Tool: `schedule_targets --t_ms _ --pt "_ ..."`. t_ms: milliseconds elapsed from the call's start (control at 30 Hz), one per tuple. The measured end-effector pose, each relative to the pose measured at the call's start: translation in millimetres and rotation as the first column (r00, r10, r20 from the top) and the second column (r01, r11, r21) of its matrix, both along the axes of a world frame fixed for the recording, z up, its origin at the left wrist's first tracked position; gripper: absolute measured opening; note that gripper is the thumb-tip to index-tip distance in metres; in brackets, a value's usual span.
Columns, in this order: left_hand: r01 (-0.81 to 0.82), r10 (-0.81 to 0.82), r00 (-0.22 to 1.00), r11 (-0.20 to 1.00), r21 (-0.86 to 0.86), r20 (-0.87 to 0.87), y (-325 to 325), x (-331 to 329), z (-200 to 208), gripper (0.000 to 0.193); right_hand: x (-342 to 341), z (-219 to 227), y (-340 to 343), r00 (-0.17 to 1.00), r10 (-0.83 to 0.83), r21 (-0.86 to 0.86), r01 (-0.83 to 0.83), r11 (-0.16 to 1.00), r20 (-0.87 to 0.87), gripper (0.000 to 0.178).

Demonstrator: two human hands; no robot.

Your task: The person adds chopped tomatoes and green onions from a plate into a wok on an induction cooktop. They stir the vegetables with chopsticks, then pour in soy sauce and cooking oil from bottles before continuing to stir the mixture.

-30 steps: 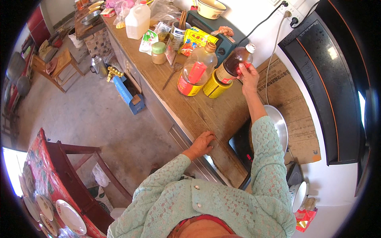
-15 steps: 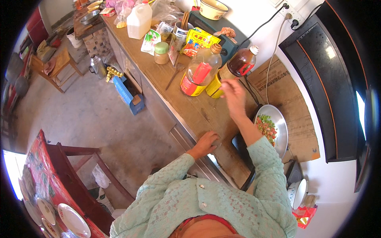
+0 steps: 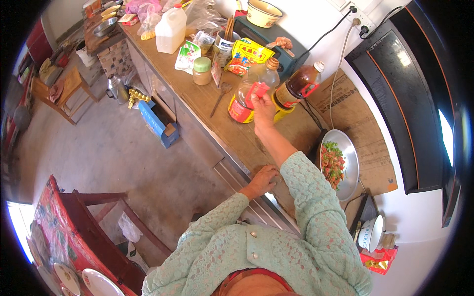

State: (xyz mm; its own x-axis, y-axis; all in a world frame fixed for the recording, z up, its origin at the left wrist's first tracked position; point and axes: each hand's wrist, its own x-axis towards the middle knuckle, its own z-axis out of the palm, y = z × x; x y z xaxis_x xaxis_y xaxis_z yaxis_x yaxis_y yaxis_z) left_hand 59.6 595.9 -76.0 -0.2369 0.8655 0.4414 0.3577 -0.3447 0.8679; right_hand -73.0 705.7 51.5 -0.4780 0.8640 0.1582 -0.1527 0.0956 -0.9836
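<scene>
My right hand (image 3: 264, 109) is closed round the red handle of a big clear oil bottle (image 3: 240, 109), which stands upright on the counter. The bottle has a brown cap and a red and yellow label, partly hidden by the hand. Just right of it is a dark sauce bottle (image 3: 298, 85) with a white cap and red handle. Near the counter's front edge my left hand (image 3: 260, 182) rests with curled fingers over something small and greyish that I cannot make out. A metal pan (image 3: 349, 153) right of my right forearm holds chopped red and green food (image 3: 332, 163).
On the wooden counter (image 3: 247, 143) lie a brown spatula (image 3: 220, 98), a green-lidded jar (image 3: 202, 71), a yellow packet (image 3: 249, 55) and a white jug (image 3: 171, 30). A cord (image 3: 337, 93) hangs behind the pan. A red-covered table (image 3: 61, 222) with plates stands at lower left.
My right hand has moved left from in front of the sauce bottle to the oil bottle's red handle and taken hold of it. My left hand stays at the counter edge.
</scene>
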Motion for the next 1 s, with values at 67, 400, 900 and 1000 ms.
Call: schedule_targets --t_ms 67,400,900,1000 --pt "-0.008 0.008 1.000 1.000 0.000 0.005 1 0 0 0.036 0 12 -9 0.998 0.045 -0.019 -0.046 0.999 -0.053 0.021" --pt "-0.007 -0.001 0.996 0.997 -0.082 -0.092 -1 -1 -5 0.035 108 162 -15 0.831 0.533 0.080 -0.528 0.846 -0.157 0.014" --pt "-0.045 0.031 0.993 0.991 -0.123 -0.115 4 1 -1 0.034 435 275 42 0.914 -0.211 0.359 0.079 0.930 0.347 0.033" --pt "0.001 0.001 1.000 0.980 -0.198 0.013 4 4 3 0.032 459 253 53 0.781 -0.277 0.380 0.055 0.923 0.560 0.028"
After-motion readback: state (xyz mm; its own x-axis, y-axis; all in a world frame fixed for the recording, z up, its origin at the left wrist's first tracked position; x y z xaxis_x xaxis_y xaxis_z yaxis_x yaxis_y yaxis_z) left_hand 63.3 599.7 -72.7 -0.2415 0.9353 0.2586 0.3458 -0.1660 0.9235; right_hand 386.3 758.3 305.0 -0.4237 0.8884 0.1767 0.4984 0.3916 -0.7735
